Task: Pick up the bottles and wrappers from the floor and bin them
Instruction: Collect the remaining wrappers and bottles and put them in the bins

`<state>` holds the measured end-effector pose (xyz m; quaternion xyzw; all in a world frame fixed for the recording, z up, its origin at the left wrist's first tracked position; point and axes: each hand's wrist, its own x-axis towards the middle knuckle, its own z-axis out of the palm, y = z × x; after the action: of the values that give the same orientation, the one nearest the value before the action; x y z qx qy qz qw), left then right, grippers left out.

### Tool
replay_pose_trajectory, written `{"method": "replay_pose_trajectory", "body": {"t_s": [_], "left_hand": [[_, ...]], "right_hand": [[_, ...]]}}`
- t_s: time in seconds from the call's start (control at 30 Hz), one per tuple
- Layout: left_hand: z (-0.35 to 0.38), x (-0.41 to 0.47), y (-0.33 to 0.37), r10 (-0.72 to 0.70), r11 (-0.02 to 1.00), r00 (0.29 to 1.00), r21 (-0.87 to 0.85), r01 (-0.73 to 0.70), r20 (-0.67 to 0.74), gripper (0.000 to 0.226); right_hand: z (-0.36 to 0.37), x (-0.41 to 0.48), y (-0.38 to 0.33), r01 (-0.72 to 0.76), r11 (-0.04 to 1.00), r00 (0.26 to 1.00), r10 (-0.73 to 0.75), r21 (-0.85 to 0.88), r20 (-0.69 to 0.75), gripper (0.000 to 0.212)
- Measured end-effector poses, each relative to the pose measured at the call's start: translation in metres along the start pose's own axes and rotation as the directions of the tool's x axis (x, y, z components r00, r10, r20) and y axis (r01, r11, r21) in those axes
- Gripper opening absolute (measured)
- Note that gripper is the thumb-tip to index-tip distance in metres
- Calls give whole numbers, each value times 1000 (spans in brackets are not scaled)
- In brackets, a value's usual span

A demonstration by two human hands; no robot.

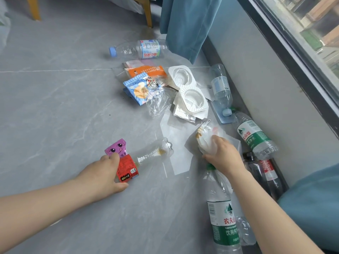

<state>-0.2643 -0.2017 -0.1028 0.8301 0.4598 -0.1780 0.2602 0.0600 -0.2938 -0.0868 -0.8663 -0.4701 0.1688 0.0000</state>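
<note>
My left hand (pixel 108 172) grips a red and purple snack wrapper (pixel 122 160) lying on the grey floor, its clear end (pixel 156 151) trailing to the right. My right hand (pixel 222 154) holds a crumpled clear wrapper (pixel 205 136) just above a white sheet (pixel 180 162). A green-label bottle (pixel 222 213) lies under my right forearm, another (pixel 254 134) by the wall. A dark cola bottle (pixel 266 175) lies beside it. Two blue-cap bottles lie further off, one (pixel 141 48) near the curtain, one (pixel 220 87) along the wall.
Blue (pixel 139 88) and orange (pixel 146 71) snack packets and two white plastic trays (pixel 187 88) lie in a heap mid-floor. A teal curtain (pixel 185 24) hangs at the back. Wooden chair legs (pixel 147 11) stand behind. The wall and window frame (pixel 293 66) run along the right.
</note>
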Motion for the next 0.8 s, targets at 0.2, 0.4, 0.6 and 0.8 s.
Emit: {"method": "replay_pose_trajectory", "body": {"t_s": [0.2,0.4,0.6,0.8], "left_hand": [[0,0,1,6,1000,1000,7,-6,-7,52],[1,0,-1,9,1000,1000,-3,-9,-6,53],[0,1,1,13,1000,1000,11,-13,-13,53],[2,0,-1,8,1000,1000,-15,-8,-18,53]], "right_hand": [[7,7,0,-41,996,999,43,-74,19,58],[9,11,1,-69,996,998,69,-59,-10,57],[12,12,2,-77,996,997,76,-52,-5,49],[16,11,0,-79,994,996,81,-73,28,55]]}}
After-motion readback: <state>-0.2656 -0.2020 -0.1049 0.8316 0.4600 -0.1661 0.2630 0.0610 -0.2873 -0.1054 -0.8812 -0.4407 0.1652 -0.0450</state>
